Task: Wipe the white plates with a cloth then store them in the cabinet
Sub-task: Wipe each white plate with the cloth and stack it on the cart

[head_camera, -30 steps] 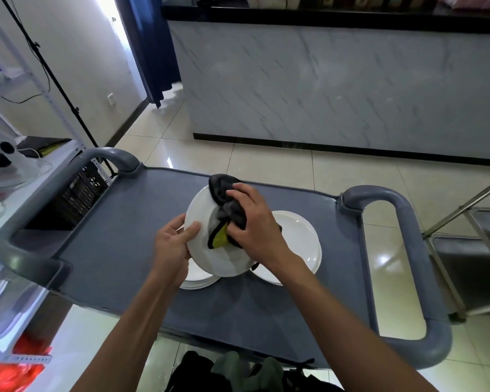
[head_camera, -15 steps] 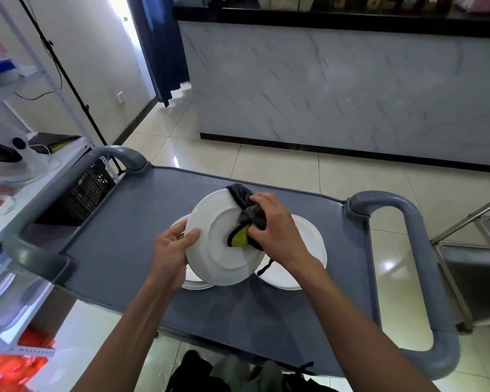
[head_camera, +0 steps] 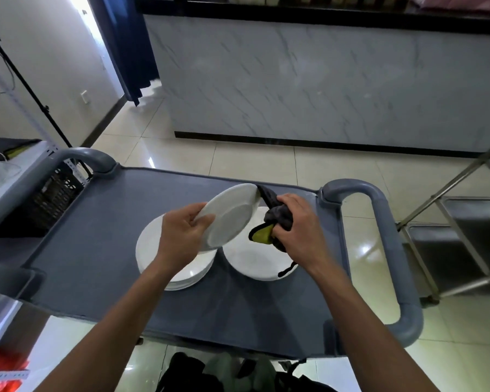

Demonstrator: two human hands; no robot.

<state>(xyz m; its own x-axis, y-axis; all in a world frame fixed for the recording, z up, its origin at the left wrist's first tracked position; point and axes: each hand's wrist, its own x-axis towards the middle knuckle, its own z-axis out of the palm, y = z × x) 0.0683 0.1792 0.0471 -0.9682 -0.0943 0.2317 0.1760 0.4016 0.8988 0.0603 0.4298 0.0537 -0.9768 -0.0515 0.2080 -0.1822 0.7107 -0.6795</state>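
Left hand (head_camera: 181, 236): fingers curled on the near rim of a tilted round white plate (head_camera: 229, 217), underside showing.
Right hand (head_camera: 296, 224): fingers closed round a bunched dark grey-and-yellow cloth (head_camera: 272, 219) touching the plate's far rim.
Below: stacked white plates (head_camera: 153, 250), single white plate (head_camera: 255, 258) on grey cart surface (head_camera: 96, 227).
Edges: raised grey handles (head_camera: 391, 250) bound both ends.

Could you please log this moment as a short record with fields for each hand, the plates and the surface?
left hand: grips the rim of the tilted plate, underside facing the camera
right hand: holds the dark cloth against the plate's far edge
stack of plates: on the cart, left
single plate: on the cart, right
surface: grey cart
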